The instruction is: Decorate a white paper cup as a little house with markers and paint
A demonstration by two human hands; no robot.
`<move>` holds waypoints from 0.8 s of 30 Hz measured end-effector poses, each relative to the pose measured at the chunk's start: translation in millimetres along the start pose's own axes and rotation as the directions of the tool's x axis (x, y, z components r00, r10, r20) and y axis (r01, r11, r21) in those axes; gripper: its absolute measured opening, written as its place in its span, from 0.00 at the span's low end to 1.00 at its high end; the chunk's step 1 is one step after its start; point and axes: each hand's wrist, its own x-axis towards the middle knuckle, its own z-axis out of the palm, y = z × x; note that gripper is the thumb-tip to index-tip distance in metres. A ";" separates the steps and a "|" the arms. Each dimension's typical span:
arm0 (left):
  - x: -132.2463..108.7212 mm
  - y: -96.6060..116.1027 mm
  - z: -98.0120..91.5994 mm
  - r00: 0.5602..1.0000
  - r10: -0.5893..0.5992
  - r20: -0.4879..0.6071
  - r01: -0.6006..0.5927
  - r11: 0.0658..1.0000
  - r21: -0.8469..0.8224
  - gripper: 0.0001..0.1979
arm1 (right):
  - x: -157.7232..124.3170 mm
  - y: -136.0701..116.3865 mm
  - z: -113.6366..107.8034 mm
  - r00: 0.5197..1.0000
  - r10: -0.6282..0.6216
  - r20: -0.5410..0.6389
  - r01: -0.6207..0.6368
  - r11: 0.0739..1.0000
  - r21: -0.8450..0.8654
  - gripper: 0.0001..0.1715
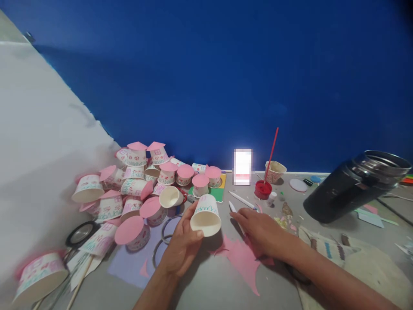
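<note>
Now, the left hand (184,245) curls around a tapered white paper cup (206,211) above the grey counter (201,284).
The right hand (258,226) sits half-closed over a slim white pen (232,207), hold unclear; oversqueezing could dent the cup.

On my feed, I see a white cup (207,203) w/ a teal-green scribble band & faint pink-purple marks, plus a white pen (231,207). Bkgd: deep-blue wall (206,77), grey tabletop (206,282), plain pink paper cones (129,230), lilac sheet (127,271), red pot (263,190), blk bottle (335,191).
</note>
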 end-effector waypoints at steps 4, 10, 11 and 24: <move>0.8 -4.5 -2.8 0.996 -0.057 -0.066 0.053 0.997 -0.064 0.44 | 4.3 4.6 13.0 1.000 0.025 0.018 -0.025 0.999 -0.026 0.35; -1.1 -17.1 -12.2 0.986 -0.155 -0.060 0.144 0.978 -0.151 0.42 | 7.5 5.3 13.9 0.996 0.081 0.020 -0.081 0.996 -0.023 0.36; -1.2 -18.0 -13.2 0.985 -0.157 -0.065 0.147 0.979 -0.145 0.43 | 7.6 5.9 13.4 0.996 0.089 0.017 -0.089 0.996 -0.011 0.38; -1.7 -22.7 9.8 0.988 -0.125 0.096 0.115 0.988 0.100 0.50 | -1.9 -6.8 -0.9 0.986 0.036 -0.165 0.112 0.594 0.797 0.60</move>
